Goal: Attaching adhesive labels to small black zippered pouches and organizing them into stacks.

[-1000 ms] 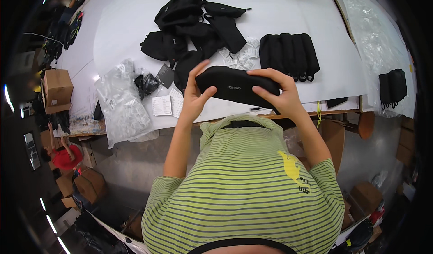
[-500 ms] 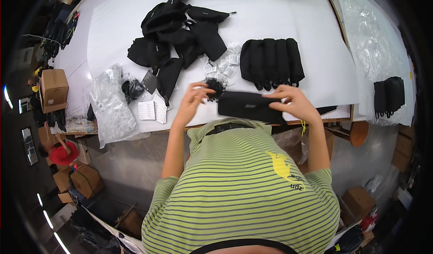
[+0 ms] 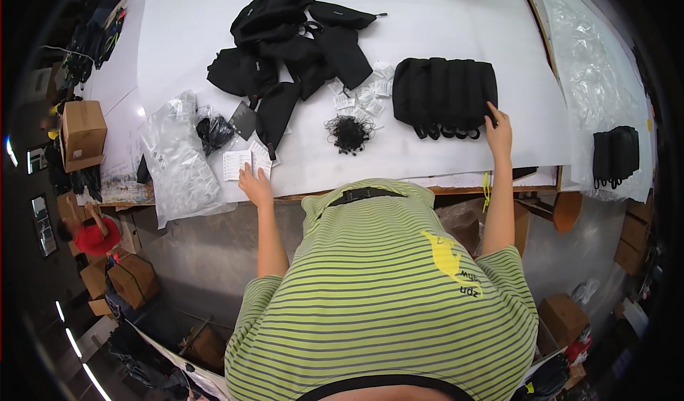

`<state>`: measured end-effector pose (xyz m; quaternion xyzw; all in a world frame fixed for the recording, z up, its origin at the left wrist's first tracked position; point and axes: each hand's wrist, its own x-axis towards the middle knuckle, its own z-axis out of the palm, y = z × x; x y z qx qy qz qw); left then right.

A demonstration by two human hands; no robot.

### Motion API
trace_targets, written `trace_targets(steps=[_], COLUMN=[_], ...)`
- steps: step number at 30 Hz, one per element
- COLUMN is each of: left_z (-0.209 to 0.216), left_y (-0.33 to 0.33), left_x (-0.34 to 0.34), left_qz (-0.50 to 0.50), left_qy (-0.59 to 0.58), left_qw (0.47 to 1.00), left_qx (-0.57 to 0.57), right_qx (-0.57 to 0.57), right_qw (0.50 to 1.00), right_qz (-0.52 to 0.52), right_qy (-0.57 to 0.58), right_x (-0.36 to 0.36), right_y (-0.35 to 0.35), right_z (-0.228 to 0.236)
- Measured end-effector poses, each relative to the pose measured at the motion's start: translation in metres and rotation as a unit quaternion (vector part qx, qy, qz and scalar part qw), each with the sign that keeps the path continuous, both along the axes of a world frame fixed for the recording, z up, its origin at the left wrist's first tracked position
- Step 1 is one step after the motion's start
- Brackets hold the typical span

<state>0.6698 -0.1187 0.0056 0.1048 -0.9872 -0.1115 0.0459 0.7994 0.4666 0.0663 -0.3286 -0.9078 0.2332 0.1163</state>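
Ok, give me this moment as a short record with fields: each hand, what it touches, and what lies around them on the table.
left hand: flat by the white paper slips, near the table's front edge
right hand: fingertips on the right end of the row of black pouches
between the hands: tangle of black cords, small clear packets
further back: loose pile of black bags
far left: clear plastic bags
surface: white table

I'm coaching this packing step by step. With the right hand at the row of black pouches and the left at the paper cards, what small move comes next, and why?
Probably close the left hand on the top white card. Its fingertips already rest at the card stack's edge, but nothing is gripped. The right hand lies open against the end of the pouch row, holding nothing, so it looks finished there.
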Motion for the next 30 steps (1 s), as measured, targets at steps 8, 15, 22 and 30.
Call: trace_targets(steps=[8, 15, 22, 30], left_z=[0.021, 0.017, 0.000, -0.002], left_y=[-0.021, -0.042, -0.070, -0.077], left_x=[-0.011, -0.025, -0.042, -0.055], left_qz=[-0.045, -0.088, 0.042, -0.100], left_qy=[0.031, 0.073, 0.063, 0.129], left_qw=[0.998, 0.983, 0.964, 0.985], left_qx=[0.010, 0.146, 0.255, 0.050], right_qx=[-0.109, -0.072, -0.193, -0.322], right_qw=[0.973, 0.974, 0.972, 0.937], right_qz=[0.095, 0.213, 0.126, -0.098], right_qy=[0.178, -0.021, 0.046, -0.099], right_x=[-0.033, -0.075, -0.045, 0.035], right_y=[-0.129, -0.209, -0.187, -0.167], right_z=[0.018, -0.014, -0.005, -0.040])
